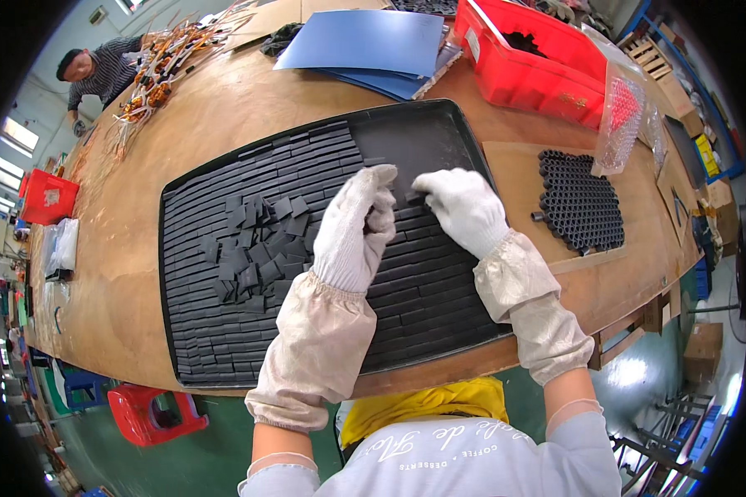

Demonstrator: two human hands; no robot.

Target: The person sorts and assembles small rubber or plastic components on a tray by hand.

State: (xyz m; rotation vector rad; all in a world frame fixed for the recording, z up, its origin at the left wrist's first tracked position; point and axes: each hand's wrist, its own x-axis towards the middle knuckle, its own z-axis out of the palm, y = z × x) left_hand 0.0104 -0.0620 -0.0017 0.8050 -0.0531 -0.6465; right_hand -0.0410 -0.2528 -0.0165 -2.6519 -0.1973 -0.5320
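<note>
A large black tray (414,132) lies in front of me, mostly lined with tight rows of flat black rectangular tiles (423,290). Loose black tiles (257,257) are heaped on the rows, left of my left hand (356,219). That gloved hand is over the tray with its fingers curled inward, close to a tile at a row's end; what they hold, if anything, is hidden. My right hand (464,207), also in a white glove, pinches a small black tile (414,198) over the tray's right part. Both forearms wear cream sleeve covers.
Right of the tray sits a black honeycomb-like block of tubes (580,203) on cardboard. Beyond are blue sheets (373,41) and a red bin (530,79). Wired parts (157,70) are piled far left, near another person (104,66). A red stool (153,414) stands below the table.
</note>
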